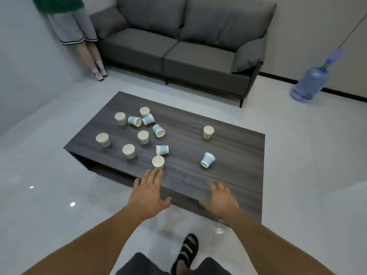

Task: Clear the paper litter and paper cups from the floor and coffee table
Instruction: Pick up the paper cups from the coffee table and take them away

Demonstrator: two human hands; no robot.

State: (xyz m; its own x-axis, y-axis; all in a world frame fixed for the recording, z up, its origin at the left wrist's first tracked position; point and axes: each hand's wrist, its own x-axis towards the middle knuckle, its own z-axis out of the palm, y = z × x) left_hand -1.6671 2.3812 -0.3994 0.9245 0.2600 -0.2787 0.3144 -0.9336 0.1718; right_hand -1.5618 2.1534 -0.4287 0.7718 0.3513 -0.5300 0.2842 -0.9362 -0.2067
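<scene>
The left hand (148, 195) is released, fingers straight and spread, holding nothing; its fingertips are just below the nearest cup (158, 162), which stands upright near the lower edge of the coffee table (228, 139). The right hand (219, 199), lower centre-right, is also loose and empty over the table's near edge. Eleven more paper cups sit across the tabletop at mid-frame, some upright, some tipped. A sandalled foot (187, 251) shows at the bottom, a grey sofa (178, 46) at the top, a water bottle (309, 82) at right, and a standing person (73, 26) upper left.
</scene>
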